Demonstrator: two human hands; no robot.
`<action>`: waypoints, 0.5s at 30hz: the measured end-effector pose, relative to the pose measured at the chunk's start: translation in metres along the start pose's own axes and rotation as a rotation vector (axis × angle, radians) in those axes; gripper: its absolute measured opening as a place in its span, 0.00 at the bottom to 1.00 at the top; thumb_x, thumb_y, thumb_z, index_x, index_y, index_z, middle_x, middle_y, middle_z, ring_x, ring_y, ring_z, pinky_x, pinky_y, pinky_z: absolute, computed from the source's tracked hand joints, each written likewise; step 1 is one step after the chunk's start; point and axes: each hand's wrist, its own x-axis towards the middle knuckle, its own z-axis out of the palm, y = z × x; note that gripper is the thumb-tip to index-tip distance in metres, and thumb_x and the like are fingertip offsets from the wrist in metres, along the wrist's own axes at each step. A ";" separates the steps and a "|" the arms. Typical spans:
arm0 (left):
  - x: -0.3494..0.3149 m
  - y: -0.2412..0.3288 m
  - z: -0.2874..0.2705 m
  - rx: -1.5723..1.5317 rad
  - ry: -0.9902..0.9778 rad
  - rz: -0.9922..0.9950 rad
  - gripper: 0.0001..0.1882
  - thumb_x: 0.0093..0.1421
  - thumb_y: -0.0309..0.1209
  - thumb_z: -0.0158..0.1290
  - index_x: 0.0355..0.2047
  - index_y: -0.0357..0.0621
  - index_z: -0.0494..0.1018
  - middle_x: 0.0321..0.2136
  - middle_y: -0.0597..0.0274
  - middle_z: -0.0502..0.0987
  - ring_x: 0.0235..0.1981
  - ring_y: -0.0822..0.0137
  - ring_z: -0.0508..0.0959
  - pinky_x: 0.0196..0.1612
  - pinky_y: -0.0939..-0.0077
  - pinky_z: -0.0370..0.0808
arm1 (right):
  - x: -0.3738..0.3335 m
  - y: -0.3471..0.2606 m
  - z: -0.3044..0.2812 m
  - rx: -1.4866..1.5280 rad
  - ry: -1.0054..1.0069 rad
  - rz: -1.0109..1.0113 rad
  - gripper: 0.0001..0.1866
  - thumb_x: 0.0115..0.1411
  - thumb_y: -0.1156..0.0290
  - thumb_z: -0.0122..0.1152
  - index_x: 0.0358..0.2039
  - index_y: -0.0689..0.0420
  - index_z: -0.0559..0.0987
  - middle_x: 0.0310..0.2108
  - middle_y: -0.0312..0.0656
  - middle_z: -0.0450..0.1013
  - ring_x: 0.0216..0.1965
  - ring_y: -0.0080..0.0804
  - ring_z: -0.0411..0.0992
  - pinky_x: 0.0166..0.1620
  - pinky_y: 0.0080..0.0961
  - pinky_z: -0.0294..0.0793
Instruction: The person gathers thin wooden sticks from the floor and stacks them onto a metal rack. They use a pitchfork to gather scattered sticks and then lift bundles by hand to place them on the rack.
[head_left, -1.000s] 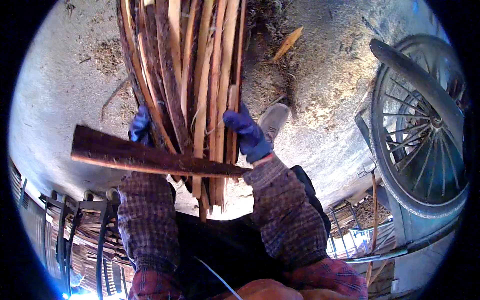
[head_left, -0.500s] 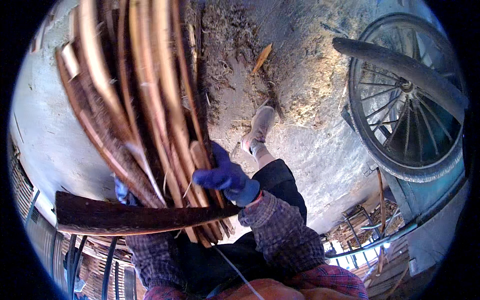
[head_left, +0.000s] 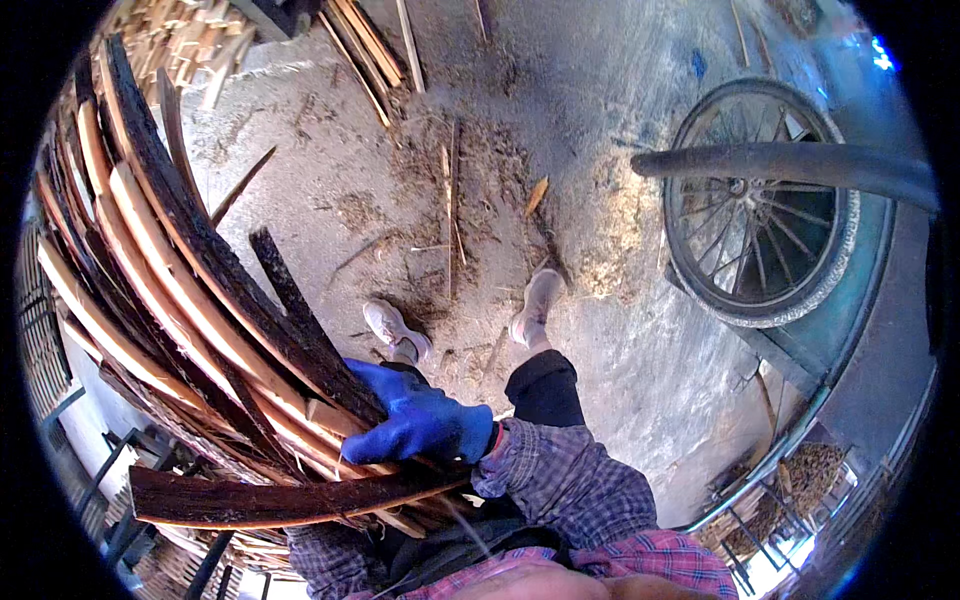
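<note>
The bundle of wood strips is extending from the person's waist outward to the left. The right hand, wearing a blue glove, is gripping the bundle's right side near its close end; its fingers are clamping on the wood. The left hand is being hidden by the bundle; the state of its fingers cannot be told. A dark board is lying crosswise over the close end. Beyond, two shoes are resting on the floor. A spoked wheel is standing at right.
</note>
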 end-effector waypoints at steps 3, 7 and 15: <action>-0.037 0.012 -0.015 -0.024 0.038 0.037 0.17 0.62 0.31 0.44 0.50 0.38 0.65 0.47 0.58 0.70 0.45 0.67 0.71 0.49 0.73 0.68 | -0.013 -0.010 0.032 -0.071 -0.057 0.028 0.48 0.42 0.59 0.69 0.60 0.63 0.56 0.58 0.48 0.59 0.58 0.35 0.57 0.60 0.28 0.52; -0.095 0.006 -0.025 -0.050 0.113 0.073 0.16 0.62 0.31 0.44 0.49 0.38 0.66 0.46 0.58 0.70 0.44 0.67 0.71 0.49 0.73 0.69 | -0.044 -0.009 0.048 -0.155 -0.107 0.082 0.48 0.42 0.59 0.69 0.60 0.63 0.56 0.57 0.47 0.61 0.57 0.34 0.59 0.60 0.27 0.54; -0.239 -0.034 -0.027 -0.093 0.333 0.077 0.15 0.62 0.30 0.45 0.48 0.38 0.67 0.45 0.58 0.71 0.43 0.67 0.72 0.48 0.73 0.70 | -0.125 0.025 0.061 -0.206 -0.279 0.163 0.50 0.40 0.61 0.72 0.60 0.64 0.55 0.56 0.46 0.61 0.56 0.33 0.59 0.59 0.29 0.55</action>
